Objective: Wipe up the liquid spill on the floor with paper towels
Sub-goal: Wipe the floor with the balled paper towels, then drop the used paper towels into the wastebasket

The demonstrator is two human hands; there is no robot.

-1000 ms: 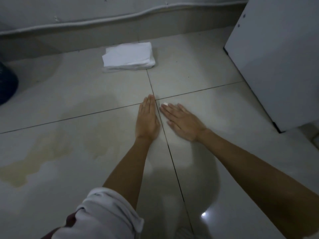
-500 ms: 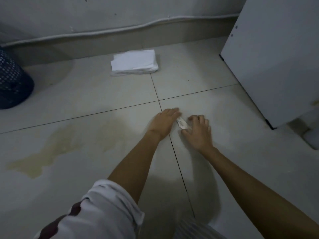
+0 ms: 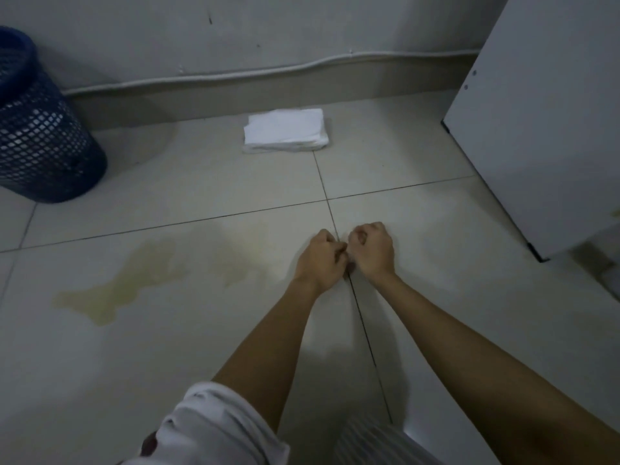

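Yellowish liquid spill lies on the pale tiled floor, spreading from about nine o'clock of the hands toward them, with a fainter patch nearer the left hand. White paper towels sit in a folded stack at twelve o'clock, close to the skirting at the foot of the wall and well apart from the spill. Both hands hover low over the grout line near the middle of the view, knuckles up and almost touching each other. The left hand has its fingers curled into a fist; the right hand is curled likewise. Whether either fist holds anything cannot be told, since the palms face down and nothing shows between the fingers. A dark blue mesh bin stands at ten o'clock against the wall. A white cabinet panel rises at two o'clock. A rolled white sleeve covers the left upper arm at six o'clock.
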